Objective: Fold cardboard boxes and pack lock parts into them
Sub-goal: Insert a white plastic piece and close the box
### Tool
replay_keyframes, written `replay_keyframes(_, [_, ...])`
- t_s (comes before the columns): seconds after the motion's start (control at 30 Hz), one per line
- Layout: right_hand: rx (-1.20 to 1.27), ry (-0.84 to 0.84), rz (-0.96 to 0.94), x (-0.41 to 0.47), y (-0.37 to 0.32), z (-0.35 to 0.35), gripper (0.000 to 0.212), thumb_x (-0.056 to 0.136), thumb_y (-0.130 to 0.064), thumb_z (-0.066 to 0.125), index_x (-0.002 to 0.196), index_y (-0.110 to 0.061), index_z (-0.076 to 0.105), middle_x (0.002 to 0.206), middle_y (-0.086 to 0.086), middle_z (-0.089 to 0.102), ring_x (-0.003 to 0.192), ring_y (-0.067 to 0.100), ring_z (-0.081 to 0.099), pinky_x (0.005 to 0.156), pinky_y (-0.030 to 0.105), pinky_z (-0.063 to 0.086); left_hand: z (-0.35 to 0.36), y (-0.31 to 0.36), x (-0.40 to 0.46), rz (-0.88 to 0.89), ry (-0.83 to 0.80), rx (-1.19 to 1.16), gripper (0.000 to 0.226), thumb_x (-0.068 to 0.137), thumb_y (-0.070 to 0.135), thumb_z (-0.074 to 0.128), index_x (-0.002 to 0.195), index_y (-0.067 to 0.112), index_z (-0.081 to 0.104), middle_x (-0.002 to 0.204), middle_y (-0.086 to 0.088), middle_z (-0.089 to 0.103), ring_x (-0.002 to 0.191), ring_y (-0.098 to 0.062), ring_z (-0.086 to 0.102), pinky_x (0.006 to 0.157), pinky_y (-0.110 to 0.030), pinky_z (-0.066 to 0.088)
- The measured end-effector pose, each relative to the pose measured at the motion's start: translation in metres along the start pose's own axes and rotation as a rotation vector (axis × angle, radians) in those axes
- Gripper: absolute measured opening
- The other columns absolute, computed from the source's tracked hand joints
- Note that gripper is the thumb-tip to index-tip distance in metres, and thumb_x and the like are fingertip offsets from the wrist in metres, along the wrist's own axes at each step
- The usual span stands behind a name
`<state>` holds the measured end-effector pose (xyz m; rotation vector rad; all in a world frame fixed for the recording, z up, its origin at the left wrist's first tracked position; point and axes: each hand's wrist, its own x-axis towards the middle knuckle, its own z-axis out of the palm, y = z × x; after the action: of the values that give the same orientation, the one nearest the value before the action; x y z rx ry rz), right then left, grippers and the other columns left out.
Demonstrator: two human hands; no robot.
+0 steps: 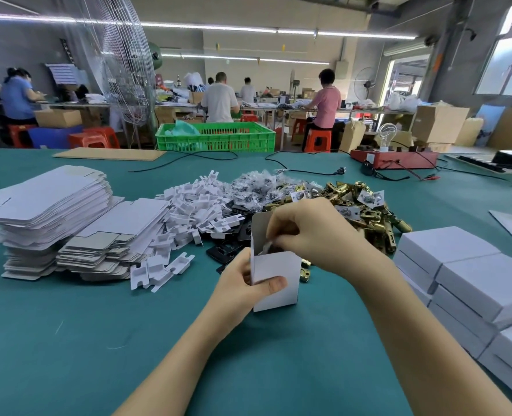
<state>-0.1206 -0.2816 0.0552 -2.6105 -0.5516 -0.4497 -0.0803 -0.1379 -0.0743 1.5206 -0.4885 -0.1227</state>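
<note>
I see the white box (pixel 274 280) upright, top open; my left grip (pixel 242 283) clasps its side, my right grip (pixel 305 232) pinches a bagged part (pixel 268 246) at its mouth.

forearms: bare, no sleeves | left hand (pixel 242 283), right hand (pixel 311 232): ungloved

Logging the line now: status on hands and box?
Left hand grips open box upright on table. Right hand pinches a part into its top. Nothing in the way.

white cardboard box (pixel 274 280): upright, top open, rear flap raised; just in front of brass lock parts (pixel 365 211) | flat box blanks (pixel 47 205): stacked, well left of box
</note>
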Motion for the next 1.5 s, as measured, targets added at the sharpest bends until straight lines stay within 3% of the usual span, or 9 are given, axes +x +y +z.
replay_keyframes(0.2, [-0.157,-0.204,-0.048,0.0,-0.003,0.002,0.029,0.091,-0.003,0.05,0.104,-0.014,0.074,0.1,-0.001,0.071,0.087,0.014,0.061,0.077,0.022,0.047,0.0,-0.001,0.0,0.009,-0.012,0.026,0.042,0.073,0.021,0.081,0.109,0.031,0.063,0.096,0.01,0.073,0.087,-0.002,0.067,0.072,-0.012,0.05])
replay_keyframes(0.4, [0.027,0.164,0.052,-0.004,0.013,-0.019,0.016,0.089,-0.01,0.06,0.092,-0.017,0.074,0.081,-0.009,0.07,0.074,0.002,0.061,0.066,0.004,0.041,0.001,0.001,0.0,0.025,-0.03,-0.007,0.047,0.072,0.027,0.079,0.116,0.029,0.064,0.105,0.009,0.073,0.095,-0.003,0.068,0.074,-0.012,0.049])
replay_keyframes(0.5, [0.204,0.247,0.232,-0.012,0.029,-0.014,0.011,0.091,-0.02,0.061,0.087,-0.018,0.07,0.078,-0.009,0.067,0.073,0.002,0.061,0.066,0.012,0.046,0.001,0.005,-0.003,0.045,-0.053,0.002,0.041,0.076,0.051,0.068,0.114,0.035,0.065,0.116,0.005,0.069,0.109,-0.007,0.063,0.085,-0.016,0.047])
replay_keyframes(0.63, [0.643,0.24,0.549,-0.025,0.043,0.02,0.023,0.097,-0.032,0.051,0.091,-0.017,0.067,0.086,-0.002,0.071,0.079,0.015,0.067,0.067,0.026,0.048,0.001,0.01,-0.004,-0.026,-0.028,-0.143,0.064,0.083,0.071,0.05,0.12,0.02,0.064,0.12,-0.013,0.067,0.113,-0.03,0.063,0.091,-0.042,0.052])
replay_keyframes(0.7, [0.87,0.195,0.62,-0.032,0.045,0.039,0.027,0.099,-0.035,0.049,0.092,-0.016,0.068,0.09,0.0,0.073,0.079,0.014,0.067,0.068,0.028,0.049,0.001,0.012,-0.004,-0.065,-0.046,-0.239,0.065,0.084,0.07,0.047,0.122,0.022,0.066,0.122,-0.01,0.069,0.115,-0.027,0.065,0.087,-0.035,0.056])
replay_keyframes(0.9, [1.16,0.24,0.591,-0.039,0.041,0.069,0.038,0.094,-0.048,0.048,0.093,-0.024,0.078,0.101,0.005,0.074,0.091,0.017,0.069,0.075,0.029,0.052,0.002,0.012,-0.001,-0.115,-0.044,-0.242,0.052,0.089,0.055,0.05,0.121,0.019,0.068,0.124,-0.012,0.068,0.119,-0.031,0.062,0.11,-0.055,0.039])
replay_keyframes(1.07, [1.228,0.247,0.495,-0.038,0.041,0.078,0.043,0.081,-0.059,0.048,0.095,-0.03,0.077,0.107,0.004,0.073,0.102,0.017,0.068,0.087,0.03,0.049,0.005,0.019,0.001,-0.127,0.036,-0.164,0.064,0.076,0.057,0.059,0.113,0.005,0.067,0.116,-0.014,0.07,0.109,-0.028,0.063,0.107,-0.057,0.037])
replay_keyframes(1.27, [1.212,0.226,0.482,-0.035,0.047,0.082,0.053,0.079,-0.062,0.05,0.107,-0.024,0.073,0.11,0.003,0.072,0.107,0.019,0.066,0.097,0.039,0.047,0.006,0.023,0.008,-0.168,0.19,-0.148,0.032,0.073,0.048,0.056,0.086,0.029,0.079,0.097,-0.002,0.076,0.09,-0.017,0.07,0.084,-0.034,0.047])
replay_keyframes(1.5, [1.183,0.169,0.484,-0.035,0.048,0.077,0.038,0.089,-0.053,0.053,0.099,-0.025,0.075,0.106,0.004,0.073,0.095,0.017,0.066,0.08,0.031,0.047,0.006,0.022,0.006,-0.153,0.134,-0.161,0.033,0.076,0.049,0.055,0.09,0.029,0.078,0.095,-0.005,0.076,0.082,-0.014,0.069,0.077,-0.033,0.048])
